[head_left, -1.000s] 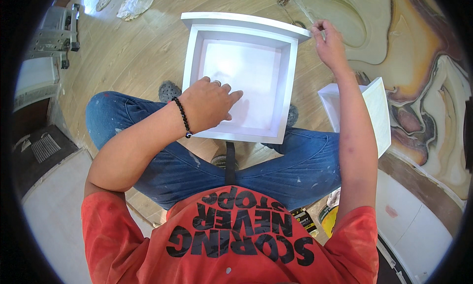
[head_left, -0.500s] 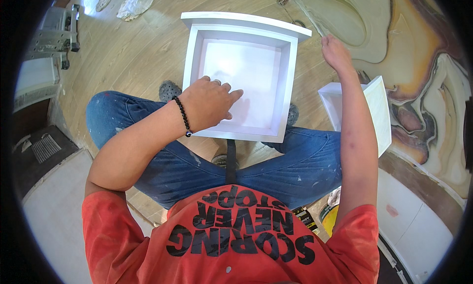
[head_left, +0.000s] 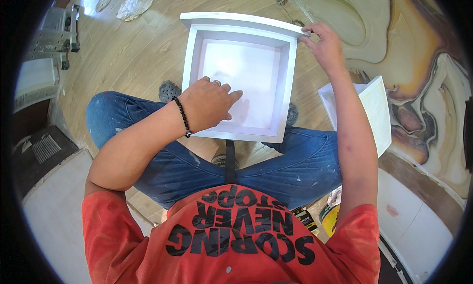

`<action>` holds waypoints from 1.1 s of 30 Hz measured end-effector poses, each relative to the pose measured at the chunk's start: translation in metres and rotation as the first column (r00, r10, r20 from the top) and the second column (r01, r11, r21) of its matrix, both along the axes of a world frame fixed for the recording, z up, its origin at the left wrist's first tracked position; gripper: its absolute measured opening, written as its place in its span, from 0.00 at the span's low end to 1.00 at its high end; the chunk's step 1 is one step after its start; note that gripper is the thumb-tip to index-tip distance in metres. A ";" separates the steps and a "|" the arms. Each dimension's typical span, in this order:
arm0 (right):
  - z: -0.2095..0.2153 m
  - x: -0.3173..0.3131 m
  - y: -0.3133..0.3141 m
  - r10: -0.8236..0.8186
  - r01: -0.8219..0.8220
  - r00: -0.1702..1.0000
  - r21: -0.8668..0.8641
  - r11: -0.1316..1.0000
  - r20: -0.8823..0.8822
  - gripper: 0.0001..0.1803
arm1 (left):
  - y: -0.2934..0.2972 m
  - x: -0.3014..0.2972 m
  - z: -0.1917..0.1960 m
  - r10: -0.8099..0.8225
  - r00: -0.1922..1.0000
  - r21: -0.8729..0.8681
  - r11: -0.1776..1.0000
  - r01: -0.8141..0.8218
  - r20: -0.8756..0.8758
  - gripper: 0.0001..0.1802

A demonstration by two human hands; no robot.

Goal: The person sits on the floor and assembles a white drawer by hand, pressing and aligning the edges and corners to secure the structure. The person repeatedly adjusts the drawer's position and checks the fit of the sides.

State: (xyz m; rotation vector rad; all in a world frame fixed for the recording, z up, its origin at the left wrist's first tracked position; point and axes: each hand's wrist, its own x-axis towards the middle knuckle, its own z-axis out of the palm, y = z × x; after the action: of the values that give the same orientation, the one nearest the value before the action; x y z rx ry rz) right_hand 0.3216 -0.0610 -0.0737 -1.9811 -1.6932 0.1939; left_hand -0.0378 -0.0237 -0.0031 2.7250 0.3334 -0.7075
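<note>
Head view: a white square open-topped wooden box [head_left: 240,79], like a shallow drawer, rests across the seated person's knees at upper centre of the frame, above the wooden floor [head_left: 123,52]. The left hand [head_left: 209,104] lies inside it, fingers together and flat on the bottom panel, while the right hand [head_left: 322,45] has its fingers clamped on the far right corner rim. It looks rigid, fairly light and smooth-painted, so probably slippery; the rims and corners seem the surest holds.

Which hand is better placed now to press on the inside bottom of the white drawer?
Probably the left hand: it already lies inside the white drawer, while the right hand is at its far corner.
</note>
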 end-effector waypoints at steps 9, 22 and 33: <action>-0.019 -0.003 -0.007 0.025 -0.057 0.982 0.165 0.985 0.188 0.08 | -0.001 0.001 0.001 -0.010 1.000 0.002 1.000 0.010 0.009 0.35; -0.016 -0.009 0.000 0.042 -0.072 0.926 0.066 0.995 0.375 0.10 | -0.002 -0.001 -0.005 -0.011 1.000 0.007 1.000 0.011 0.015 0.35; -0.014 -0.002 0.001 0.113 -0.124 0.952 0.019 0.992 0.286 0.09 | 0.000 -0.001 -0.005 -0.001 0.999 0.014 1.000 0.001 0.045 0.35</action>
State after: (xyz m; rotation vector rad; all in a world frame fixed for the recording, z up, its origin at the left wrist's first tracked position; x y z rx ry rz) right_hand 0.3195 -0.0603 -0.0875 -1.9546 -1.9822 -0.0852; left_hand -0.0391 -0.0234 -0.0086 2.7495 0.3275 -0.6459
